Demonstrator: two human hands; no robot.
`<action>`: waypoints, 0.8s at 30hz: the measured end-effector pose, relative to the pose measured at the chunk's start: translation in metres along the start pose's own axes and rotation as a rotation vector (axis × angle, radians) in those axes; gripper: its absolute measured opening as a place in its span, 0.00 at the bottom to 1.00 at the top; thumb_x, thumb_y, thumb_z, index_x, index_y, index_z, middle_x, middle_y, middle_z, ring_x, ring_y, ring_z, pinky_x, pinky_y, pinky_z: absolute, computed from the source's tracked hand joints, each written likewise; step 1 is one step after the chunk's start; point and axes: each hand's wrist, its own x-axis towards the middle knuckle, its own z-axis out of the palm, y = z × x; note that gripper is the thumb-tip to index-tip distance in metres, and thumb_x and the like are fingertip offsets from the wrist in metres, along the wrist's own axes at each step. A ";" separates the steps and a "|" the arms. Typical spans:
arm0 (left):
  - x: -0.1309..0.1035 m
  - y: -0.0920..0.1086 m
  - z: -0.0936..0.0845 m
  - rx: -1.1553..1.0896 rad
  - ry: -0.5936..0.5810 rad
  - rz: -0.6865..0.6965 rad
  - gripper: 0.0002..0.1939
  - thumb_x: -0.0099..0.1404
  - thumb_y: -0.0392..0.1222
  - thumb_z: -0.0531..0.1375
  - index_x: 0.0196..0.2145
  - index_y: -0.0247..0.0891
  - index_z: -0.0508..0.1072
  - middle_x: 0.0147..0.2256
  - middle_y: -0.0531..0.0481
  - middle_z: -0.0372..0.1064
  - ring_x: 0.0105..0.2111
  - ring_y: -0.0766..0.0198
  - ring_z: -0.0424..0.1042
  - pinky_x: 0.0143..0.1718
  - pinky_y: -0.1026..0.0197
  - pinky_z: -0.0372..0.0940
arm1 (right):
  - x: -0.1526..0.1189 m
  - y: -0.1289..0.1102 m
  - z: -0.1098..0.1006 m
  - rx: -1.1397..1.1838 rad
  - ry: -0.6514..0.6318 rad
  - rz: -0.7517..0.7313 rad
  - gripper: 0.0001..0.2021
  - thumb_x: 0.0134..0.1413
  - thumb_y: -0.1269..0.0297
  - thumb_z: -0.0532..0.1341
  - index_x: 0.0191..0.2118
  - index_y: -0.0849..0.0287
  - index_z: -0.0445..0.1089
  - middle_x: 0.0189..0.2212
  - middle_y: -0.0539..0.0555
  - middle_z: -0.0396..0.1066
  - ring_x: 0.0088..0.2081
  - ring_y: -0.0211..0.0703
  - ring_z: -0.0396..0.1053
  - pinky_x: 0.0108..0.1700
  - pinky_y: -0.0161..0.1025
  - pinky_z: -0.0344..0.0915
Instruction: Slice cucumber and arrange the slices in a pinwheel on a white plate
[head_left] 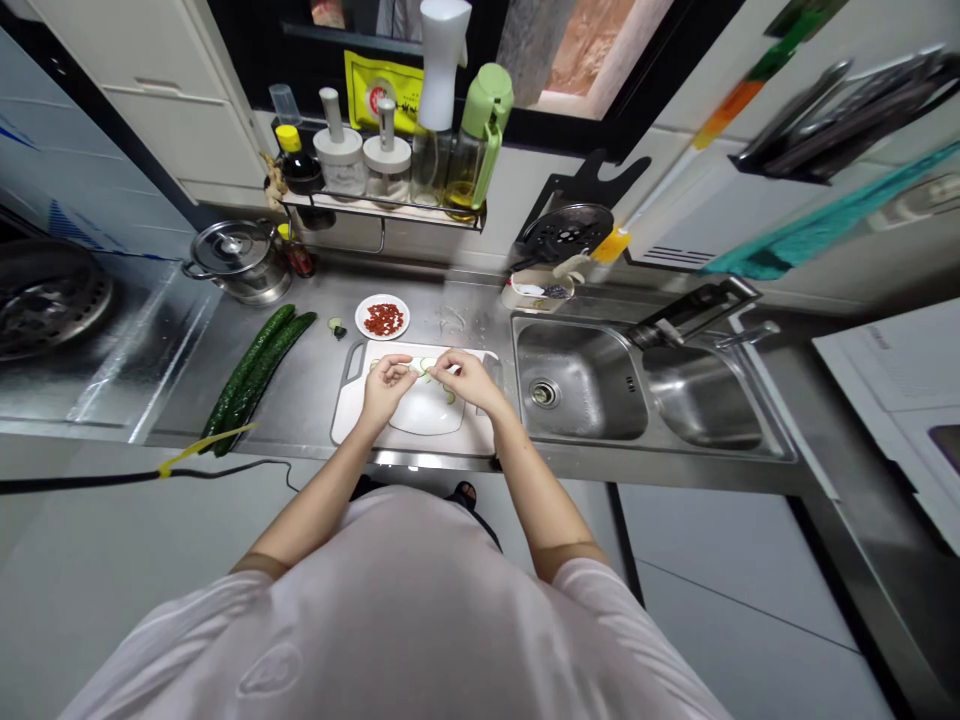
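Note:
Over a white dish [420,415] on the white cutting board [347,425], my two hands are close together with fingertips pinched. Between them shows a thin, pale green-edged cucumber slice [425,366]. My left hand [388,388] is closed at its left edge, and my right hand [466,378] pinches it from the right. Another slice [449,397] lies on the dish below my right hand. My fingers hide part of the dish's far side. Behind the board stands a small white plate [361,318] of chopped red pieces.
Two whole cucumbers [255,375] and cucumber scraps [337,328] lie left of the board. A lidded steel pot [238,262] stands behind them. The double sink [581,385] is at right. A wall shelf [382,205] holds bottles and jars above the counter.

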 end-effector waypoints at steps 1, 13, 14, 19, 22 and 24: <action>0.001 -0.004 0.001 0.004 -0.009 -0.006 0.17 0.49 0.42 0.67 0.38 0.37 0.71 0.25 0.55 0.68 0.27 0.70 0.68 0.32 0.67 0.61 | 0.001 0.004 -0.003 -0.012 -0.017 0.010 0.08 0.49 0.60 0.61 0.26 0.58 0.70 0.27 0.50 0.70 0.32 0.38 0.66 0.35 0.35 0.61; 0.013 -0.093 0.017 0.326 -0.066 -0.137 0.13 0.46 0.39 0.65 0.32 0.37 0.73 0.23 0.55 0.68 0.23 0.70 0.65 0.31 0.65 0.61 | 0.004 0.073 -0.011 -0.389 -0.283 0.199 0.05 0.45 0.66 0.61 0.23 0.61 0.68 0.20 0.47 0.66 0.24 0.33 0.59 0.28 0.30 0.52; 0.013 -0.097 0.019 0.377 -0.071 -0.149 0.12 0.46 0.39 0.65 0.32 0.37 0.73 0.23 0.55 0.68 0.23 0.70 0.65 0.31 0.65 0.61 | 0.004 0.077 -0.010 -0.420 -0.292 0.217 0.05 0.46 0.67 0.61 0.23 0.61 0.68 0.21 0.47 0.67 0.25 0.33 0.59 0.29 0.30 0.52; 0.015 -0.103 0.028 0.608 -0.147 -0.173 0.08 0.50 0.37 0.62 0.32 0.38 0.73 0.24 0.55 0.69 0.25 0.68 0.67 0.32 0.65 0.60 | 0.000 0.091 -0.006 -0.561 -0.333 0.295 0.06 0.48 0.65 0.61 0.25 0.61 0.70 0.24 0.51 0.70 0.26 0.34 0.60 0.28 0.30 0.51; 0.017 -0.101 0.033 0.742 -0.199 -0.172 0.08 0.52 0.36 0.61 0.33 0.39 0.72 0.26 0.55 0.70 0.28 0.67 0.68 0.33 0.66 0.60 | -0.001 0.096 -0.004 -0.633 -0.353 0.320 0.06 0.50 0.65 0.60 0.28 0.61 0.71 0.27 0.53 0.72 0.27 0.35 0.62 0.28 0.30 0.51; 0.017 -0.100 0.036 0.820 -0.220 -0.170 0.08 0.54 0.36 0.60 0.34 0.40 0.72 0.27 0.55 0.71 0.29 0.67 0.69 0.34 0.66 0.60 | -0.001 0.098 -0.002 -0.679 -0.366 0.332 0.07 0.51 0.64 0.59 0.30 0.61 0.72 0.29 0.54 0.73 0.29 0.37 0.64 0.29 0.30 0.51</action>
